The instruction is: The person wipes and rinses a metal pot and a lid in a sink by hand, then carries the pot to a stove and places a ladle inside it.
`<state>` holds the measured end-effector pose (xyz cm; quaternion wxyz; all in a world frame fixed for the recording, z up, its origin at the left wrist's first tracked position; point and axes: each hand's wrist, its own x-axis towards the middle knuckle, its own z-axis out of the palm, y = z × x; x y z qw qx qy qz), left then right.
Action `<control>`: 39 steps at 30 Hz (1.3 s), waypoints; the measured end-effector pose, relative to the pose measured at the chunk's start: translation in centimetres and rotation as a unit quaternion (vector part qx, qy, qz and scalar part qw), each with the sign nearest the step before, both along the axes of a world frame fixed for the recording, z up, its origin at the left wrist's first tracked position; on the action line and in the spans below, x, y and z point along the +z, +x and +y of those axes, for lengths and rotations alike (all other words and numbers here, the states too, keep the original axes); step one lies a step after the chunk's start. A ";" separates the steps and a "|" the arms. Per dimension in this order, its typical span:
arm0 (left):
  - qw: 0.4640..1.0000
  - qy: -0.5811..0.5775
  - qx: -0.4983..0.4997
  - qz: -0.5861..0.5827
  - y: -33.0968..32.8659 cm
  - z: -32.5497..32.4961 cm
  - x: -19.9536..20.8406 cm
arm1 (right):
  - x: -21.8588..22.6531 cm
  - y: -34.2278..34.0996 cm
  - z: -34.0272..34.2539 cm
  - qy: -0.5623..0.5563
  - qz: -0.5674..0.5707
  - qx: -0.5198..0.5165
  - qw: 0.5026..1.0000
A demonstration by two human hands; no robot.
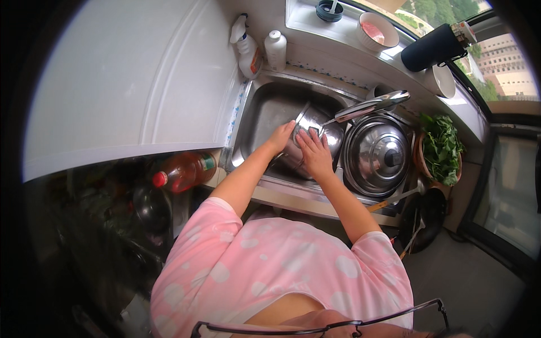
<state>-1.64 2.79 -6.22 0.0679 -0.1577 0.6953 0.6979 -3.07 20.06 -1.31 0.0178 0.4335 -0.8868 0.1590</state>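
Observation:
A shiny steel pot (pixel 311 117) lies tilted in the sink (pixel 253 121), under the tip of the faucet (pixel 372 107). My left hand (pixel 280 137) is closed on the pot's left edge. My right hand (pixel 315 153) rests on the pot with its fingers stretched out and slightly apart. Between the two hands is a small grey patch, too unclear to name. A thin stream seems to fall from the faucet onto the pot.
Right of the sink sits a domed steel lid (pixel 375 149), beside a basket of leafy greens (pixel 440 149) and a dark wok (pixel 425 219). A spray bottle (pixel 246 50) and white bottle (pixel 276 50) stand behind. A bowl of meat (pixel 376 32) and black flask (pixel 433 48) occupy the sill.

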 end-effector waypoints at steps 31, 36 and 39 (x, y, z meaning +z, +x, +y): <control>0.994 0.075 -0.060 -0.056 -0.4 -1.3 0.2 | -0.6 3.0 -1.6 -0.023 -0.018 0.006 1.000; 0.987 0.104 -0.022 -0.120 0.9 -1.5 1.6 | -0.7 4.0 1.9 0.022 -0.027 0.116 0.993; 0.977 0.150 0.013 -0.150 4.6 -3.1 0.6 | -0.2 3.4 3.1 -0.128 -0.055 0.044 0.989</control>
